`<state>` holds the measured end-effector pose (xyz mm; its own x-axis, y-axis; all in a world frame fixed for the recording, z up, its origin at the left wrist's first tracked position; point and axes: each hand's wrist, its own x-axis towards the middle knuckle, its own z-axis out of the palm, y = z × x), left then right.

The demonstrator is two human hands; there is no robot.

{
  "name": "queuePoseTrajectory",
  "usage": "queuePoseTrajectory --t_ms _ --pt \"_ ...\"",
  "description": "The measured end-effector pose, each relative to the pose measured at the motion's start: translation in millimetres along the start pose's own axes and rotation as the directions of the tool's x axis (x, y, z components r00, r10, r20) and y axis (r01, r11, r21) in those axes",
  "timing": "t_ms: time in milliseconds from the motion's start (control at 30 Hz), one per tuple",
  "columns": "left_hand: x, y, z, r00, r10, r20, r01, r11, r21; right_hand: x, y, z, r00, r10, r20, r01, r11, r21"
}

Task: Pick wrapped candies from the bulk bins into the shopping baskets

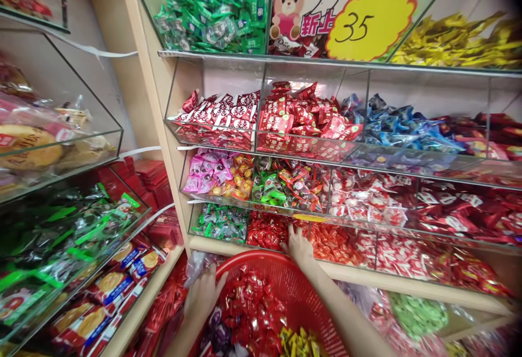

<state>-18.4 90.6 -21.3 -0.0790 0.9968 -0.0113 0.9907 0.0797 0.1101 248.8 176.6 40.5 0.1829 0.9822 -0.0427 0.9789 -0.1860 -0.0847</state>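
Here, the red-wrapped candies [265,230] lie in a bottom-row compartment, between green-wrapped candies [222,220] on one side and orange-red ones [334,242] on the other. The right hand [299,245] reaches to the front right part of this compartment, its fingers partly bent; whether they have hold of any candy cannot be told. Good practice is to reach over the front edge with a relaxed wrist, gather from the top of the pile, and close the fingers fully before lifting, so that no wrapper snags on the glass.

Directly below stands the red basket [304,291], close against the wooden shelf edge [367,276], a position that should shorten any transfer and catch drops. It contains shiny red candies [256,302], purple ones [220,330] and yellow ones [299,342]. The left hand [202,294] lies at the basket's left rim with fingers partly spread; how firmly it grips cannot be told. A steady hold there should prevent tipping. Clear plastic [198,266] beside its fingertips is best kept outside the rim.
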Motion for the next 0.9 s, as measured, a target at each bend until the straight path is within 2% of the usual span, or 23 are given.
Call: queuePoseTrajectory --t_ms 133,333,600,900 --pt "0 -1 0.8 1.000 0.004 0.012 -0.004 1.000 -0.004 9 -10 2 0.994 0.042 0.102 -0.038 0.998 -0.045" --pt "0 -1 0.3 1.000 -0.005 0.017 0.005 1.000 0.009 12 -15 2 0.968 0.102 0.229 -0.100 0.995 -0.020" --pt "-1 -1 -0.7 1.000 0.006 -0.005 -0.006 1.000 -0.012 15 -12 1 0.983 0.086 0.161 -0.088 0.996 0.011" --pt "-2 0 -2.3 1.000 0.010 -0.006 -0.010 1.000 -0.008 23 -7 12 0.982 0.070 0.176 -0.072 0.997 0.009"
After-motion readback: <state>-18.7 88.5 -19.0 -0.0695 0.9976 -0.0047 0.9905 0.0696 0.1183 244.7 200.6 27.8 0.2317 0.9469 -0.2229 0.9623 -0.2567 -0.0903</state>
